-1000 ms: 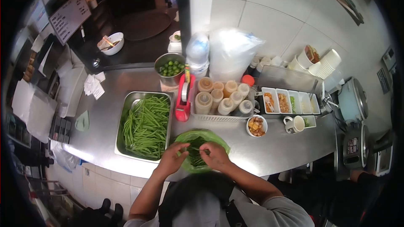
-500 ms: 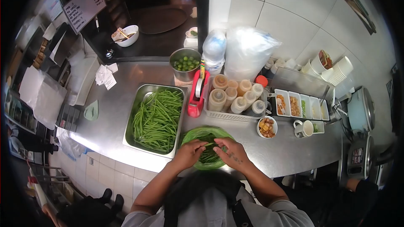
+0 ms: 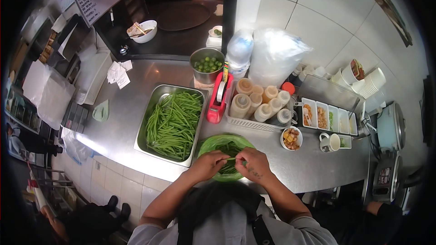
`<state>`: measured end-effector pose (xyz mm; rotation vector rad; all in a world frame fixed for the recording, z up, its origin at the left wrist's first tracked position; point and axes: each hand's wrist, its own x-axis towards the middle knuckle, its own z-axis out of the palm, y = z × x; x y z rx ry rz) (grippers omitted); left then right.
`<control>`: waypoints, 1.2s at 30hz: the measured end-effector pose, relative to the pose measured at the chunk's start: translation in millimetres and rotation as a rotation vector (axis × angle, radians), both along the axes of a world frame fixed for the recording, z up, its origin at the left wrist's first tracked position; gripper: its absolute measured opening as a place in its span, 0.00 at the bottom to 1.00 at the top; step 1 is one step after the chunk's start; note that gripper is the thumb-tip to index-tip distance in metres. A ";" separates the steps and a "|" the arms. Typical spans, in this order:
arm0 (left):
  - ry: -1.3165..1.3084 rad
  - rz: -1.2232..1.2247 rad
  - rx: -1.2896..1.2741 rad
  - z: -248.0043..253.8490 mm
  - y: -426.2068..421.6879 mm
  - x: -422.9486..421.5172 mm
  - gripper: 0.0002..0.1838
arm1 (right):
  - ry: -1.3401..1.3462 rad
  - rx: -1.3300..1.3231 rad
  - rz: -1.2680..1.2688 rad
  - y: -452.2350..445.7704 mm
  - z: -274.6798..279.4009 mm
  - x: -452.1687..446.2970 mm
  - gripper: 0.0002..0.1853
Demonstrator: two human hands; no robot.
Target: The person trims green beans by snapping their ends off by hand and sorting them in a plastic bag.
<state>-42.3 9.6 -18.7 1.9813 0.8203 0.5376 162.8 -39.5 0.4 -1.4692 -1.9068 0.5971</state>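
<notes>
My left hand (image 3: 210, 165) and my right hand (image 3: 252, 163) are close together, fingers pinched on the two ends of a green bean (image 3: 230, 159). They are over a light-green plastic bag (image 3: 207, 145), whose mouth is spread wide. Dark green stems or bean pieces lie inside the bag, partly covered by my hands. Just left of the bag, a deep steel pan (image 3: 141, 141) holds a heap of long green beans (image 3: 175, 124).
Behind the bag stand a red tape dispenser (image 3: 214, 113), a basket (image 3: 254, 124) of squeeze bottles and a steel pot (image 3: 206, 78) of small green citrus. To the right are a white bowl (image 3: 291, 138), a mug (image 3: 330, 142) and a condiment box. Other people are at both lower sides.
My hands have drawn nearer each other, and the fingertips now almost meet on the bean. The whole scene has shifted slightly right in view as my head moved.
</notes>
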 end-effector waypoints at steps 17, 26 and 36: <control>-0.917 0.156 -0.949 -18.0 11.5 -2.7 0.08 | 0.432 -0.464 -0.116 -7.1 -30.8 -10.4 0.08; -0.887 0.155 -0.910 -24.7 1.5 5.8 0.09 | 0.873 -0.611 -0.120 -2.7 -46.8 -16.2 0.08; -0.573 0.047 -0.047 -2.1 -13.6 8.9 0.12 | 1.582 -0.715 -0.410 16.1 -51.5 -19.5 0.03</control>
